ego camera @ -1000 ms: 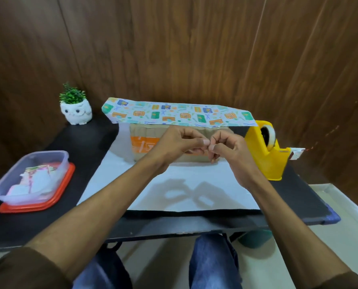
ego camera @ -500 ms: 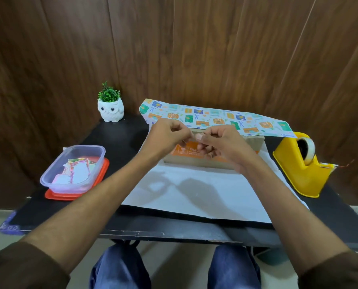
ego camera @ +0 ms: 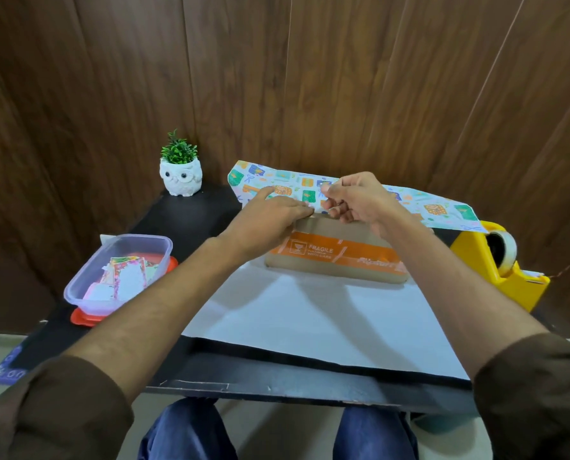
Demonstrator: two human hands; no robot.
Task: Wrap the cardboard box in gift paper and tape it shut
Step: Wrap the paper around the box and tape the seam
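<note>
both hands lay atop the cardboard box [ego camera: 336,260]: left hand [ego camera: 270,217] pressed gift paper [ego camera: 436,207] flat-fingered, right hand [ego camera: 356,200] pinched it.

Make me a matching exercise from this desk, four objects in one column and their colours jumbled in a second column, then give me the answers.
Things
1. owl planter
2. tape dispenser
3. cardboard box
4. plastic container

Colours
A. yellow
B. clear, standing on a red lid
C. white
D. brown with an orange band

Pairs: 1-C, 2-A, 3-D, 4-B
</note>
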